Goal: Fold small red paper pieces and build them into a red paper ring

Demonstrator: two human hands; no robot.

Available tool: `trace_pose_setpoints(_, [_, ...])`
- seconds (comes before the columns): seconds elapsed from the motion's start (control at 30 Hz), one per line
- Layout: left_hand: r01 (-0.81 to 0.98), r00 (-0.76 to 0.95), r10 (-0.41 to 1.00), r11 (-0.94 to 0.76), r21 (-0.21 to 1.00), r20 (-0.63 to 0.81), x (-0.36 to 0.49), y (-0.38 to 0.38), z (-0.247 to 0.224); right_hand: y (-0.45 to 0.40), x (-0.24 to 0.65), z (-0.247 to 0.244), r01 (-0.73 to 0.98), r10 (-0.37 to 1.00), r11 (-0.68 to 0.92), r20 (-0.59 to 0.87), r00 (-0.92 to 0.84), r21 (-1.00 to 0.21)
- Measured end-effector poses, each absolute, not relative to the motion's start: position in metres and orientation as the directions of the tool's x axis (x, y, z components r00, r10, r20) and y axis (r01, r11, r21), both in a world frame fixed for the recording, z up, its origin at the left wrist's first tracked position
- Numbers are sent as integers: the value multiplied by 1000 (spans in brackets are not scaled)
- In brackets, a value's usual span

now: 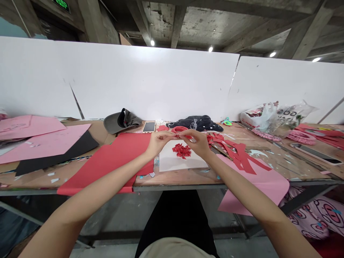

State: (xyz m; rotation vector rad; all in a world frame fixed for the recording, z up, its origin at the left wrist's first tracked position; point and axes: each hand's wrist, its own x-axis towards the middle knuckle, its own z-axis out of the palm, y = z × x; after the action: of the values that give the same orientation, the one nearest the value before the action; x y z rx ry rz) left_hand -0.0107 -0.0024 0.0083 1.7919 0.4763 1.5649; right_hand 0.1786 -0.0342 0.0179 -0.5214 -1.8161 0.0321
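My left hand (160, 140) and my right hand (198, 142) meet fingertip to fingertip above the table, both closed in a pinch. A small red paper piece (177, 135) seems to be held between them, mostly hidden by the fingers. Just behind the fingertips is a red ring-shaped roll (179, 129). Below the hands, a pile of folded red paper pieces (182, 151) lies on a white sheet (172, 164). Beside my right hand, red paper strips (239, 154) lie tangled, some over a pink sheet (268, 182). A large red sheet (113, 157) lies left of the white one.
A cap (122, 121), a phone (149, 127) and a dark cloth item (197, 123) line the back by a white partition (150, 79). Plastic bags (263, 116) and another phone (315, 153) are at right. Pink (48, 141) and black sheets (61, 152) lie at left.
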Motion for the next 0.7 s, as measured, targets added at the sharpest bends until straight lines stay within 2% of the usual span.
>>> trace_pose_setpoints(0.27, [-188,205,678,-680,708,706,-11,-3,9,-35,179,18,317,366,904,903,-224,-288])
trace_pose_setpoints(0.5, [-153,202,702,-667,730,683,-10,-2,8,-36,179,19,387,275,907,928,-252,-164])
trace_pose_setpoints(0.7, [-117,220,692,-681,723,688,-10,-7,10,-36,179,19,400,230,911,933,-278,-105])
